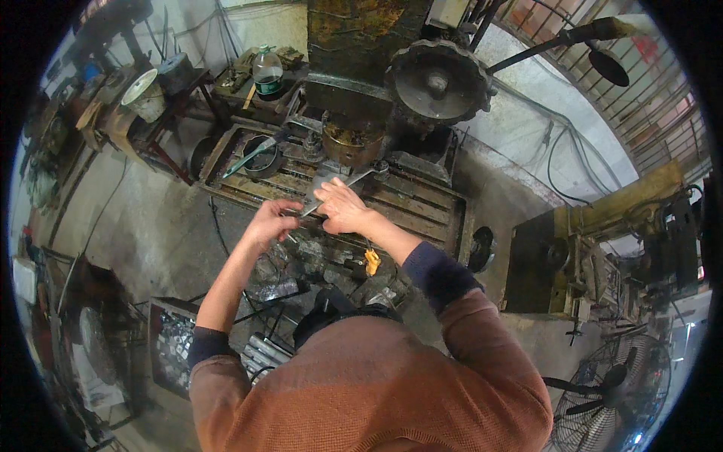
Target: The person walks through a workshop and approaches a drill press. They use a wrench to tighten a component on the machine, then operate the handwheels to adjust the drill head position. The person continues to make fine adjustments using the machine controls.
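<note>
A long steel wrench [357, 178] lies slantwise over the front of a slotted machine table [418, 209]. Its far end meets a dark nut or bolt [382, 169] beside the machine's round, grimy spindle housing [351, 141]. My right hand [343, 210] is closed over the wrench's middle. Close to the wrench's near end is my left hand [275, 224], with curled fingers; a thin pale rod tip [291, 238] shows below them, and whether the fingers grip anything is unclear. Under my right hand, a grey metal block [325, 179] is partly hidden.
A green-handled brush [251, 157] rests across a black bowl [264, 164] on the table. Behind stands a plastic bottle [267, 73] of dark liquid. A large handwheel [438, 82] juts out at upper right. A crate of metal pieces [175, 339] and a fan [610, 390] flank me.
</note>
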### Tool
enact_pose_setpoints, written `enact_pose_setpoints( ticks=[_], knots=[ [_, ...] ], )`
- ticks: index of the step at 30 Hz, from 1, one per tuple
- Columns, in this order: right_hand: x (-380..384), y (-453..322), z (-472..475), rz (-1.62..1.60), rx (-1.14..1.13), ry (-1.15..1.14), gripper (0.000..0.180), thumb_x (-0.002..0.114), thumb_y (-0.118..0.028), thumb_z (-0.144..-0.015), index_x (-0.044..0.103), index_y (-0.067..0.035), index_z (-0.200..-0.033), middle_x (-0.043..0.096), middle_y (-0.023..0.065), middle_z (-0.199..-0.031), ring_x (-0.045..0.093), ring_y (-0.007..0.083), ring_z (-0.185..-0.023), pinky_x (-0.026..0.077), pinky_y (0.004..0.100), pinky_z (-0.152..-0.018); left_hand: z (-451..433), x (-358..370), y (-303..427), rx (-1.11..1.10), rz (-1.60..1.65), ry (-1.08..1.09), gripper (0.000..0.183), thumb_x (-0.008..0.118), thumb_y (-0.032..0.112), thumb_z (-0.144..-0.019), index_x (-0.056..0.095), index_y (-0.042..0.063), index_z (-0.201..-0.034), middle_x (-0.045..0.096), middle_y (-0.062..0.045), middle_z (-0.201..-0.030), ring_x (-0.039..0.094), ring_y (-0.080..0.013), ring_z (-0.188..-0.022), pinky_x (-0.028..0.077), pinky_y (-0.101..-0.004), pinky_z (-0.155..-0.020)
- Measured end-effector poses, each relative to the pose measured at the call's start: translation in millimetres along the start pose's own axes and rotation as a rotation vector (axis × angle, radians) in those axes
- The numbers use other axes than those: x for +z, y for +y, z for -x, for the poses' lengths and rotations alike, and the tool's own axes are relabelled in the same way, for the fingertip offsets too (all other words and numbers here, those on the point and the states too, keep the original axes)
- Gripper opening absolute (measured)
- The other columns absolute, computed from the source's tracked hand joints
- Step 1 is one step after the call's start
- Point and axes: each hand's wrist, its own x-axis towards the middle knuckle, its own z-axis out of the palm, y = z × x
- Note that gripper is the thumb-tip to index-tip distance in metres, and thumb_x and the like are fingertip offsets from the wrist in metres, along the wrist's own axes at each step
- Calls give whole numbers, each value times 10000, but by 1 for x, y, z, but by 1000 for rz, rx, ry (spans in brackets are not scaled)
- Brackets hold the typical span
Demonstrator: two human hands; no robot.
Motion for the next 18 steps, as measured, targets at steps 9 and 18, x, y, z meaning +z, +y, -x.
enact_pose_setpoints(
  ticks=[9, 18],
  knots=[
    [-2, -19, -27, 50, 235, 91, 233, 625, -226, -478, 644, -52, -632, 489, 157, -949, 431, 296, -950, 325, 389, -850, -29, -27, 17, 326, -262, 44, 325, 609, 12, -611, 612, -1, -936, 587, -9, -653, 462, -54, -458, 357, -199, -409],
    [-13, -19, -27, -15, 262, 7, 215, 625, -197, -470, 651, -61, -635, 476, 148, -898, 431, 310, -923, 331, 395, -850, -13, -16, 25, 157, -56, 105, 197, 604, 34, -641, 626, 8, -835, 594, -2, -675, 494, -54, -485, 400, -211, -433]
  ],
)
